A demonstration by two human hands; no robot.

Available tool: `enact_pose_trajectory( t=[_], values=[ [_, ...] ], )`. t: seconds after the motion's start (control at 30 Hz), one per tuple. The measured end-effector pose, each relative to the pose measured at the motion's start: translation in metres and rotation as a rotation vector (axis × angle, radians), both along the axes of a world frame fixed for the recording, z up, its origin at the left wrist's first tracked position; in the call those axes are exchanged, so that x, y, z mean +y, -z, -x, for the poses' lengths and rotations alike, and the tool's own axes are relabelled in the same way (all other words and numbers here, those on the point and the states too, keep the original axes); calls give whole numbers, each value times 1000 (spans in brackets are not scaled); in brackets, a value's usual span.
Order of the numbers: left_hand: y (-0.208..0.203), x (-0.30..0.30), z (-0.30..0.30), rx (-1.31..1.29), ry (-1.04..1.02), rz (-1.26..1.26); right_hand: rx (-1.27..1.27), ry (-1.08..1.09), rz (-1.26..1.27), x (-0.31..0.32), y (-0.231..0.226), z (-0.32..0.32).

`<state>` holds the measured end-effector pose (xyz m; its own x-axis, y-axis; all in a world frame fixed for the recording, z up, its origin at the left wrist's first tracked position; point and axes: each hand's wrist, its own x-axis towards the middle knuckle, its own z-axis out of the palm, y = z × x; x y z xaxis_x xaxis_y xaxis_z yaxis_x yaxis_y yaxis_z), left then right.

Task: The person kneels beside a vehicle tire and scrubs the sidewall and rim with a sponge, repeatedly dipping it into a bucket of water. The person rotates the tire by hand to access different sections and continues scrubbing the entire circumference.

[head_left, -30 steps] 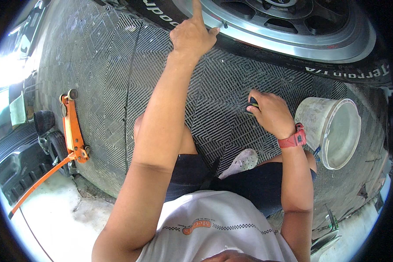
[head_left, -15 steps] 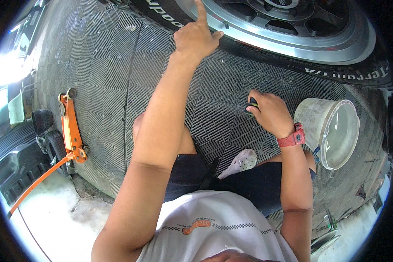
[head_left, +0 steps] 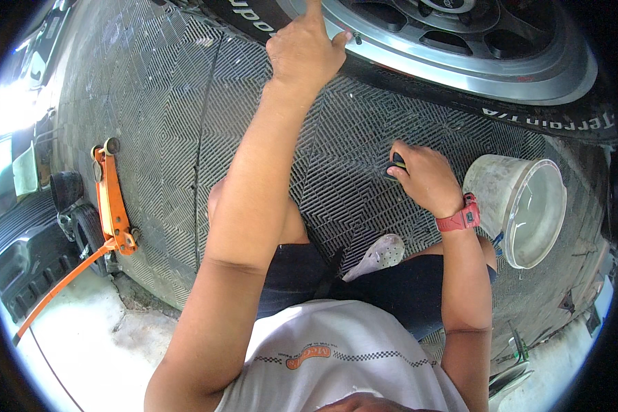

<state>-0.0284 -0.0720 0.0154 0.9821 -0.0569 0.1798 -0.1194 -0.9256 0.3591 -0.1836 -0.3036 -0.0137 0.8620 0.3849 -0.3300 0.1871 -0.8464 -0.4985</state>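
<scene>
At the top of the view stands a wheel with a black tire [head_left: 419, 96] with white lettering and a silver rim [head_left: 460, 72]. My left hand [head_left: 303, 53] reaches to it, index finger stretched along the rim and thumb spread toward the valve stem [head_left: 357, 39]. Its fingertip is cut off by the upper edge, and it holds nothing that I can see. Lower right, over the floor, my right hand [head_left: 424, 177] is closed around a small black object with a yellow-green stripe [head_left: 396, 165]; its kind is hidden by my fingers. A red watch [head_left: 460, 215] is on that wrist.
Right of my right hand, a whitish plastic bucket [head_left: 496, 189] holds clear liquid. Ridged dark mats [head_left: 350, 199] cover the floor. An orange floor jack [head_left: 112, 199] with a long handle lies at the left, beside black plastic parts [head_left: 27, 254]. My shoe [head_left: 380, 257] is under me.
My left hand has shifted slightly left and up along the rim, its thumb still spread. The right hand keeps its place and its hold.
</scene>
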Motion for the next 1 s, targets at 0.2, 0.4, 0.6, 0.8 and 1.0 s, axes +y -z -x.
enact_pose_trajectory(
  t=[0.2, 0.4, 0.6, 0.8, 1.0],
  values=[
    [12, 1, -2, 130, -15, -108, -4, -7, -4, -2, 4, -1],
    [19, 3, -1, 112, 21, -115, -3, -13, -3, 0, 3, -2],
    [-9, -13, 7, 4, 47, -68, 1, -14, -1, -1, 4, -3],
    [-22, -5, -2, -155, -17, 94, 21, -8, 4, 0, 2, -3],
    [-21, -3, -2, 18, -39, 6, 11, -11, 9, -1, 5, -4]
  ],
)
